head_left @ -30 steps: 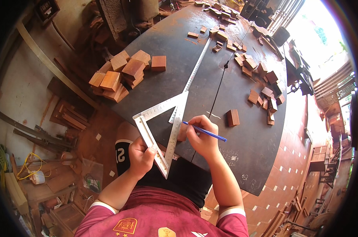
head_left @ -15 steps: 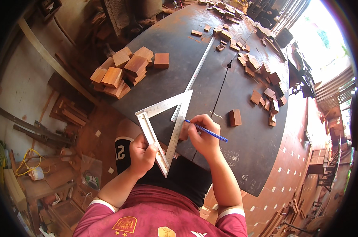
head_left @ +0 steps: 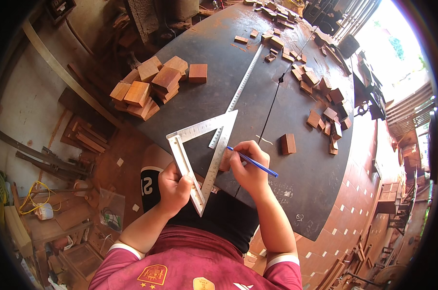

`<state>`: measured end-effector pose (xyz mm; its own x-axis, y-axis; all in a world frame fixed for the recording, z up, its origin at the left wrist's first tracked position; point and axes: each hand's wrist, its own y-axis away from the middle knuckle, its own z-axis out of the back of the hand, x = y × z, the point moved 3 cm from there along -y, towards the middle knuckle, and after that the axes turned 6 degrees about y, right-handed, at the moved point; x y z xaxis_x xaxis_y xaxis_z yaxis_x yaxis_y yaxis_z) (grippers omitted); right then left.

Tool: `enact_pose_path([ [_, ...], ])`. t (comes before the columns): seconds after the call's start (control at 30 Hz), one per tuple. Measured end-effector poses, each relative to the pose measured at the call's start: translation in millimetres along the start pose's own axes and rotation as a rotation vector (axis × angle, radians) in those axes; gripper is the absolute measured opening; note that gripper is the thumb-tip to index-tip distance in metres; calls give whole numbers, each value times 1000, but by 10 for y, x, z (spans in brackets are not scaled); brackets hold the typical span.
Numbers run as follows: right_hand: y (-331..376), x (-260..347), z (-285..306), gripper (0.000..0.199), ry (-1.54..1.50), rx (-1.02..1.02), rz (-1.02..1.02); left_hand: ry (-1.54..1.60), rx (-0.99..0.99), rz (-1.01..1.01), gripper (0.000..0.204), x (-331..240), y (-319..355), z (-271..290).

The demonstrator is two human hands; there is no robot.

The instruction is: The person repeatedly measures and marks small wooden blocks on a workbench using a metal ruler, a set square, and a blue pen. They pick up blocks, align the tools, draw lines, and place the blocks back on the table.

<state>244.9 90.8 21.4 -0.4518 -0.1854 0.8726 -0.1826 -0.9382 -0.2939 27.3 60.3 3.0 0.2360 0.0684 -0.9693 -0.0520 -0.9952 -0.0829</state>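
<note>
Silver metal triangular square (head_left: 181,158), closely clasped by the left hand (head_left: 176,189), is held across the near edge of the smooth, dark tabletop (head_left: 310,179), beside a reddish-brown wooden block (head_left: 225,163). A slim blue pen (head_left: 263,167) is pinched by the right hand (head_left: 248,170); marks might be skewed if the square were tilted by its one-sided hold. Its flat, graduated form is thickened along one side.

Silver set square (head_left: 217,162) aslant; blue pen (head_left: 258,166) beside.
</note>
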Motion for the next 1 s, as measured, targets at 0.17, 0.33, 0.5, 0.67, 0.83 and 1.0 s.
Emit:
enact_pose_path([
  [0.17, -9, 24, 1, 7, 2, -2, 17, 9, -5, -17, 11, -48, 4, -52],
  [0.33, -8, 23, 16, 6, -10, 37, 16, 21, 9, -28, 11, -15, -7, -27],
  [0.5, 45, 14, 53, 6, -83, 202, -7, -39, 9, -47, 17, -6, -16, -23],
  [0.67, 116, 115, 45, 4, -94, 323, 92, 4, 8, -36, 11, -60, -15, -51],
  [0.83, 83, 127, 159, 1, -189, 333, 5, 7, -6, -31, 10, -47, -5, -36],
  [1.0, 74, -61, 210, 4, -288, 54, -94, 47, -106, -8, 14, -32, -10, 32],
])
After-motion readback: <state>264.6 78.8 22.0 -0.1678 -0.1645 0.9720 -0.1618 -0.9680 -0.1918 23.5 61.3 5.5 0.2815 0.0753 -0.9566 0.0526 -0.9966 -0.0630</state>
